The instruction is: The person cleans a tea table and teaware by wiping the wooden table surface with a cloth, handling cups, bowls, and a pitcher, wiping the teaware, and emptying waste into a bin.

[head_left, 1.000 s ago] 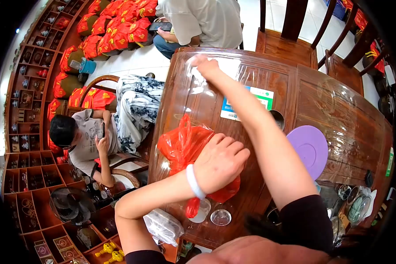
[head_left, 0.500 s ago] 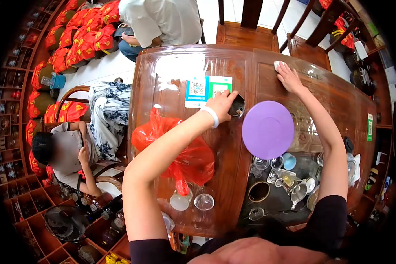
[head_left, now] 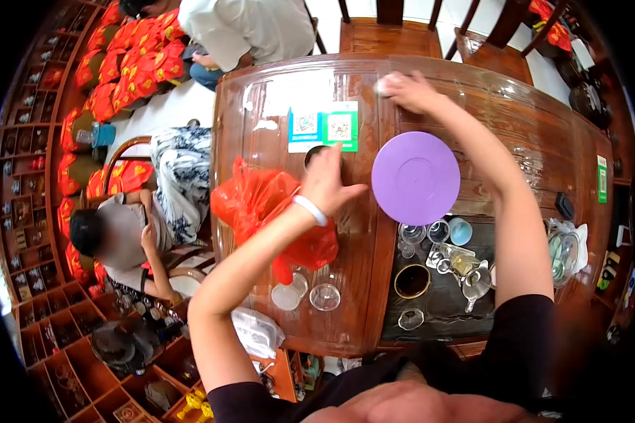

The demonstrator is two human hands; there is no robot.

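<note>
My right hand (head_left: 413, 92) is closed on a white cloth (head_left: 386, 86), pressed to the far part of the plastic-covered wooden table (head_left: 363, 282). My left hand (head_left: 329, 185), a white band on its wrist, hovers with fingers apart by a dark round bowl (head_left: 315, 156), partly hidden behind them. Under my left wrist lies a red plastic bag (head_left: 261, 201). A purple round lid (head_left: 416, 178) rests between my two arms. Beyond my left hand are a blue card (head_left: 305, 124) and a green card (head_left: 341, 127) with printed codes.
Glass dishes (head_left: 324, 297) stand near the front edge. A dark tea tray (head_left: 437, 310) holds cups, a strainer and a brown-filled bowl (head_left: 412, 281). One person (head_left: 130, 225) sits at the left, another (head_left: 250, 32) at the far side. Chairs (head_left: 388, 39) stand beyond the table.
My right hand has moved left along the far table with the cloth. My left hand has let go of the dark bowl, which now stands further left, near the cards.
</note>
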